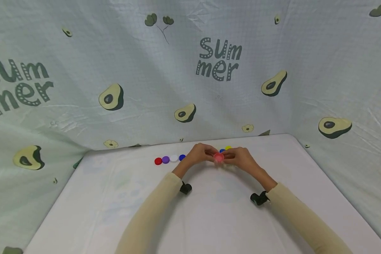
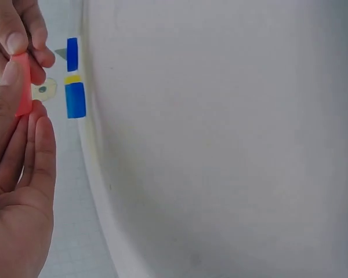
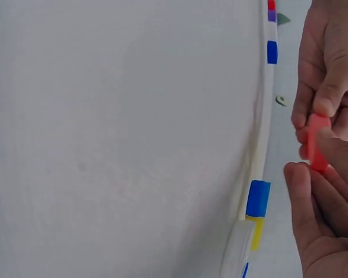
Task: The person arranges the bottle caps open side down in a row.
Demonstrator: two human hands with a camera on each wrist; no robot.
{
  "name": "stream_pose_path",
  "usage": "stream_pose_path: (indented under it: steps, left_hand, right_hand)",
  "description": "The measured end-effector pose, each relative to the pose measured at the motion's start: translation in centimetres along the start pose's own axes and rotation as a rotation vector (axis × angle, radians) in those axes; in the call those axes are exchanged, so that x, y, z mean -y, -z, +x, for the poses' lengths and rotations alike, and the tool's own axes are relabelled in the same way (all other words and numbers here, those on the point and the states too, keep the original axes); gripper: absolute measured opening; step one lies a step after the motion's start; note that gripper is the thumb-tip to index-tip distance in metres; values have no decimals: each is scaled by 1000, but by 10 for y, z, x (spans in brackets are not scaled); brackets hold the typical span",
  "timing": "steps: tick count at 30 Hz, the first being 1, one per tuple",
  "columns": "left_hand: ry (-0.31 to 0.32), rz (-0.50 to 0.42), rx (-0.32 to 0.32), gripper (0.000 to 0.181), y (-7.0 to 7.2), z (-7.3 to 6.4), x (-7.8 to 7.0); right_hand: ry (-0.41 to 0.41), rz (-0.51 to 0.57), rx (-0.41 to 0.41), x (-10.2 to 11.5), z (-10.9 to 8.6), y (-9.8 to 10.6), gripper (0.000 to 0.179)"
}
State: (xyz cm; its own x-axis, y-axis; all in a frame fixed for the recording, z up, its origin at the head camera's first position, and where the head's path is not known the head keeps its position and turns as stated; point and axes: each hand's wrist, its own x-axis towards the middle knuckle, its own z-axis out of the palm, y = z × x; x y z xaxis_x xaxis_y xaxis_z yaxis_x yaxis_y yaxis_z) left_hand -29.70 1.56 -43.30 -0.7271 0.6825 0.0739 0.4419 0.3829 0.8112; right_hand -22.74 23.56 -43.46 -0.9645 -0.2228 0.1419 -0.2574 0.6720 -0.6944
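Note:
A small round coral-pink piece (image 1: 218, 157), like a lid with a raised rim, is held up above the far part of the white table. My left hand (image 1: 199, 153) pinches its left edge between thumb and fingers, and my right hand (image 1: 239, 157) pinches its right edge. Seen edge-on in the left wrist view, the coral-pink piece (image 2: 24, 87) has a thumb of each hand pressing its near face. In the right wrist view the same piece (image 3: 318, 142) is partly covered by the right thumb.
Along the table's (image 1: 209, 218) back edge stand a red piece (image 1: 158, 161), purple piece (image 1: 165, 159), white piece (image 1: 174, 158) and blue piece (image 1: 182, 157). Behind the right hand are another blue piece (image 1: 222, 150) and a yellow piece (image 1: 228, 147). A printed curtain (image 1: 146, 70) hangs behind.

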Motion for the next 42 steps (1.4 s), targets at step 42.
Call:
stream_pose_path:
  steps: [42]
  left_hand:
    - [-29, -114, -91, 38, 9, -49, -29]
  right_hand:
    - [166, 189, -129, 25, -31, -9, 41]
